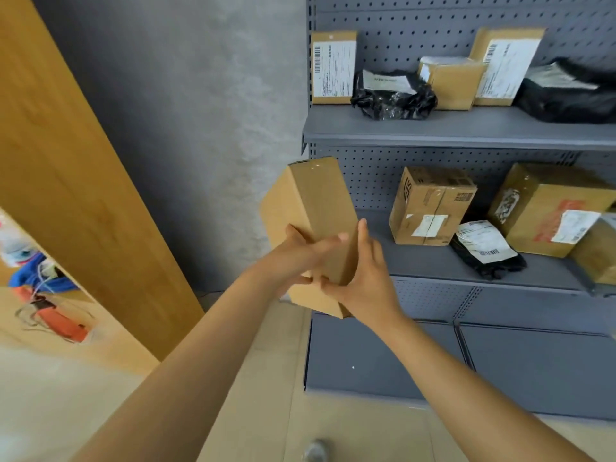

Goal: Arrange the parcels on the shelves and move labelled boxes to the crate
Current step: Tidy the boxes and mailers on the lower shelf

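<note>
A plain long cardboard box point(310, 208) is held up on end, tilted, just left of the grey shelving unit point(466, 128). My left hand point(300, 255) grips its near face from the left and my right hand point(363, 271) grips its lower right edge. No label shows on the faces turned to me. The upper shelf carries a labelled box point(333, 68), a black bag point(393, 95), two more boxes point(453, 81) and another black bag point(566, 95). The middle shelf point(433, 261) holds a taped box point(430, 205), a black labelled bag point(486, 251) and a large box point(546, 208).
A wooden panel point(66, 161) leans at the left in front of a grey wall. Orange and blue items with cables point(50, 305) lie on the floor behind it. The bottom shelf point(383, 355) of the unit is low, near the tiled floor.
</note>
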Demonstrator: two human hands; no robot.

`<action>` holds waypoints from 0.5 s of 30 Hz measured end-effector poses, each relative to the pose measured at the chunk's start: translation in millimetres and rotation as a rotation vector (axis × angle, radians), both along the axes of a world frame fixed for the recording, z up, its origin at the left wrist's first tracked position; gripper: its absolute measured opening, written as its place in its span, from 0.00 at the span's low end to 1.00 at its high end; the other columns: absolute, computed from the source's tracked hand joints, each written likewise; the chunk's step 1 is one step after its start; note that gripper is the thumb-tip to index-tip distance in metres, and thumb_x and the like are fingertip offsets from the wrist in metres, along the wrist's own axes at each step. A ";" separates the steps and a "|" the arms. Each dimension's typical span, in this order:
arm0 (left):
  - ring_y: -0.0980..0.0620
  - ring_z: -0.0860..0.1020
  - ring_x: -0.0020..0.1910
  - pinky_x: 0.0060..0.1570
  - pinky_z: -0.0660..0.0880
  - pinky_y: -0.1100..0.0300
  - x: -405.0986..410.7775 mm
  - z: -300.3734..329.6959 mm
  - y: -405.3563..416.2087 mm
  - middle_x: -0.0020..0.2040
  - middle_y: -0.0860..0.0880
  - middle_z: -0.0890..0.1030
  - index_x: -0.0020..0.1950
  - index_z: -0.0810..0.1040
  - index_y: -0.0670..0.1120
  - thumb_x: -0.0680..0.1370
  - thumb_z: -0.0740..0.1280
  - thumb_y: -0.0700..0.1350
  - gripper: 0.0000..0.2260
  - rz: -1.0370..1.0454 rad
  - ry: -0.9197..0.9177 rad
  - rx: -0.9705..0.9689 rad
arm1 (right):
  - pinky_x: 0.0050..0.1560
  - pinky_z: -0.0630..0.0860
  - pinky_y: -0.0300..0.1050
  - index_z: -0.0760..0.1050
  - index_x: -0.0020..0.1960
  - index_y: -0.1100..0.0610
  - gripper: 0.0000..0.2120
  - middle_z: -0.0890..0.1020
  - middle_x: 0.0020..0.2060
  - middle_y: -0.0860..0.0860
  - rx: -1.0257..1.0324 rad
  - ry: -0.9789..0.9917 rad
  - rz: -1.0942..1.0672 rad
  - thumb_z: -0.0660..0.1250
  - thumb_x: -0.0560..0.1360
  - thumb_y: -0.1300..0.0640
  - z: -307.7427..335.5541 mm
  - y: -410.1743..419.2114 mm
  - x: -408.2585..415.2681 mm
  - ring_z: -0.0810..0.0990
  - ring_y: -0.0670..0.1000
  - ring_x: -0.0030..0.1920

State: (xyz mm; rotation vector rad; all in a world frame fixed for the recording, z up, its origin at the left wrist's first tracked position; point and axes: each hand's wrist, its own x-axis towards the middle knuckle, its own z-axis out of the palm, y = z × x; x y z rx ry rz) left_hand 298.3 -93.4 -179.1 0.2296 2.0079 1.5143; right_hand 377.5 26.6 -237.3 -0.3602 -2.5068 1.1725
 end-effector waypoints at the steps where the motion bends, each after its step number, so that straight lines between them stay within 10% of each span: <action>1: 0.46 0.72 0.64 0.62 0.75 0.42 4.9 3.2 4.0 0.68 0.51 0.70 0.72 0.56 0.51 0.59 0.77 0.66 0.50 0.084 0.042 -0.012 | 0.63 0.71 0.42 0.38 0.80 0.48 0.57 0.63 0.68 0.44 -0.024 0.014 0.043 0.76 0.67 0.44 2.1 -3.7 4.1 0.66 0.44 0.68; 7: 0.46 0.71 0.66 0.65 0.72 0.44 3.2 -0.8 -6.0 0.69 0.48 0.68 0.75 0.52 0.52 0.61 0.81 0.60 0.53 0.457 0.249 0.065 | 0.72 0.59 0.38 0.52 0.79 0.45 0.40 0.58 0.69 0.27 -0.105 0.059 0.318 0.70 0.75 0.53 21.0 -14.6 23.7 0.58 0.32 0.71; 15: 0.46 0.81 0.59 0.61 0.76 0.44 -22.0 -22.6 -59.2 0.62 0.48 0.82 0.69 0.72 0.52 0.65 0.75 0.60 0.34 0.281 -0.039 0.327 | 0.77 0.53 0.48 0.63 0.76 0.48 0.27 0.60 0.77 0.42 0.027 -0.001 0.160 0.64 0.79 0.48 23.1 17.2 11.2 0.54 0.45 0.77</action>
